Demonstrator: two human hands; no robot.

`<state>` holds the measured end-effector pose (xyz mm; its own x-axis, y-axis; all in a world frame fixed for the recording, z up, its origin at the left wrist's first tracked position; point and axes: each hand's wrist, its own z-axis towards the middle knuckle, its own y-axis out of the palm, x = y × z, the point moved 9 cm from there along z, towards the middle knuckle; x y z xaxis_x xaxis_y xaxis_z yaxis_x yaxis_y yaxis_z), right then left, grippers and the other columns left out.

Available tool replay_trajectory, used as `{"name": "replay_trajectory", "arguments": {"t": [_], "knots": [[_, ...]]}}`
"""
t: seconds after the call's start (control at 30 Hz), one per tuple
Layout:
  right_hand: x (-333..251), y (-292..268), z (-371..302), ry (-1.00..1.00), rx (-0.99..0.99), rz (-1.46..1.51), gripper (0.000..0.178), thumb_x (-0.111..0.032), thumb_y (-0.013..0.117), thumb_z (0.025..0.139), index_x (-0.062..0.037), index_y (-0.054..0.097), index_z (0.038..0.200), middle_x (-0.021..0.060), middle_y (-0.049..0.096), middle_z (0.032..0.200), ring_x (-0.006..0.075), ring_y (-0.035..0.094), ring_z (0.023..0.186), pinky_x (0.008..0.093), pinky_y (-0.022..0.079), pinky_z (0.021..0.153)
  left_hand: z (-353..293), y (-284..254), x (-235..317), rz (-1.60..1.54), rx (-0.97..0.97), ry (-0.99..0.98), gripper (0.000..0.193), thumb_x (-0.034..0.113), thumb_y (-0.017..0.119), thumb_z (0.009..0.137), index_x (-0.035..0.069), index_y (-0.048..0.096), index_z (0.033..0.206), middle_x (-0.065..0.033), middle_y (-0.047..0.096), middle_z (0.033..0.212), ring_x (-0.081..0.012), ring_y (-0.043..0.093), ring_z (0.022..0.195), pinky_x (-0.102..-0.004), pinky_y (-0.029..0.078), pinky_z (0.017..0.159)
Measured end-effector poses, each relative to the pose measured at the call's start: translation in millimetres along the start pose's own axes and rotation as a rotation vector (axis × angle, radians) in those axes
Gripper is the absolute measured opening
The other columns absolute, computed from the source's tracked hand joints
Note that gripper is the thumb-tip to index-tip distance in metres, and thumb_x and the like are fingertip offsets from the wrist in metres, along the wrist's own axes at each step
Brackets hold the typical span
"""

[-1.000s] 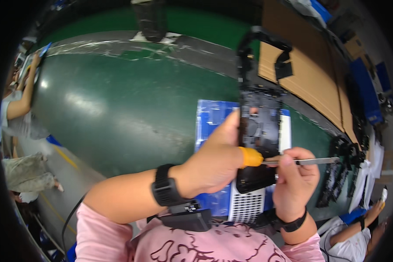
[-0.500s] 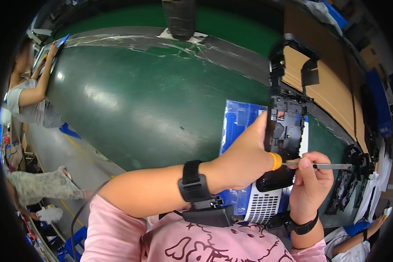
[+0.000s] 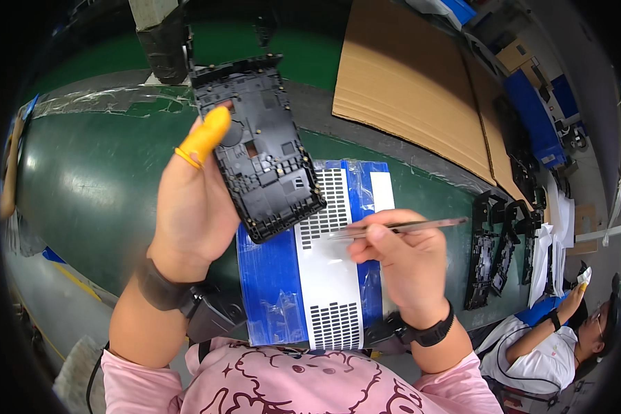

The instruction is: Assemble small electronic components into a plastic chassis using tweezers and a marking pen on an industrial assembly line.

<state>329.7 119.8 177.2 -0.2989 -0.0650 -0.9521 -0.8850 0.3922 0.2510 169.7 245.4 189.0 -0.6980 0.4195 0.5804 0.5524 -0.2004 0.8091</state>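
Observation:
My left hand (image 3: 194, 207), its thumb in a yellow finger cot, grips a black plastic device housing (image 3: 259, 148). The housing is tilted, its ribbed inner side facing up, with small metal spots and a few cutouts. In my right hand (image 3: 414, 265) I pinch a pair of metal tweezers (image 3: 428, 225). Their tips point left, over a white sheet (image 3: 334, 272) with rows of small black rectangular pieces. I cannot tell whether the tips touch the sheet or hold a piece. Beneath the sheet lies a blue board (image 3: 269, 262) covered with clear plastic.
A large brown cardboard sheet (image 3: 407, 90) lies beyond the board on the green table (image 3: 96, 179). Several black plastic frames (image 3: 486, 255) stand at the right, beside white sheets (image 3: 545, 248). A dark post (image 3: 164, 55) rises at the far left. Another person (image 3: 538, 359) works at the lower right.
The housing has swung from the right to left of centre and tilted. The tweezers have moved from beside the housing to over the white sheet. The view has shifted right.

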Motion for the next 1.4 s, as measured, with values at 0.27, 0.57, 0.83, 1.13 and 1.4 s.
{"name": "replay_trajectory", "arguments": {"t": [0.27, 0.57, 0.83, 1.13, 1.4], "knots": [[15, -3, 11, -0.052, 0.038, -0.102, 0.019, 0.000, 0.057, 0.080, 0.0056, 0.052, 0.098, 0.0121, 0.061, 0.070, 0.0115, 0.057, 0.053, 0.0194, 0.042, 0.043, -3, -7, -1, -0.003, 0.067, 0.001, 0.025, 0.025, 0.043, 0.089, 0.006, 0.049, 0.105, -0.0082, 0.056, 0.102, -0.0195, 0.056, 0.093, -0.0355, 0.047, 0.080], [14, 0, 11, -0.076, 0.052, -0.158, 0.014, 0.000, 0.056, 0.080, 0.0033, 0.055, 0.094, 0.0110, 0.062, 0.070, 0.0091, 0.055, 0.052, 0.0170, 0.038, 0.042, -6, -1, -2, 0.042, 0.073, 0.044, 0.023, 0.022, 0.044, 0.089, 0.006, 0.049, 0.105, -0.0051, 0.057, 0.095, -0.0144, 0.058, 0.083, -0.0296, 0.048, 0.072], [-34, -7, -11, -0.302, 0.057, 0.034, 0.016, 0.000, 0.057, 0.079, 0.0020, 0.052, 0.094, 0.0170, 0.061, 0.075, 0.0101, 0.049, 0.051, 0.0171, 0.036, 0.045, -13, 2, -35, 0.022, -0.027, -0.191, 0.030, 0.023, 0.042, 0.088, 0.004, 0.047, 0.111, -0.0094, 0.056, 0.105, -0.0208, 0.057, 0.094, -0.0354, 0.046, 0.083], [-29, 6, -23, -0.308, -0.005, 0.043, 0.018, 0.004, 0.058, 0.078, 0.0030, 0.053, 0.094, 0.0161, 0.062, 0.082, 0.0103, 0.056, 0.064, 0.0176, 0.040, 0.052, -37, 17, -76, -0.122, -0.054, -0.471, 0.024, 0.011, 0.042, 0.087, 0.004, 0.047, 0.110, -0.0078, 0.056, 0.101, -0.0181, 0.057, 0.092, -0.0327, 0.047, 0.080], [-24, 6, -22, -0.287, -0.031, 0.002, 0.017, 0.004, 0.058, 0.079, 0.0036, 0.052, 0.095, 0.0163, 0.062, 0.083, 0.0123, 0.059, 0.069, 0.0179, 0.043, 0.055, -41, 22, -80, -0.091, -0.099, -0.465, 0.031, 0.013, 0.040, 0.087, 0.003, 0.041, 0.117, -0.0107, 0.053, 0.109, -0.0213, 0.054, 0.098, -0.0347, 0.044, 0.085]]}}
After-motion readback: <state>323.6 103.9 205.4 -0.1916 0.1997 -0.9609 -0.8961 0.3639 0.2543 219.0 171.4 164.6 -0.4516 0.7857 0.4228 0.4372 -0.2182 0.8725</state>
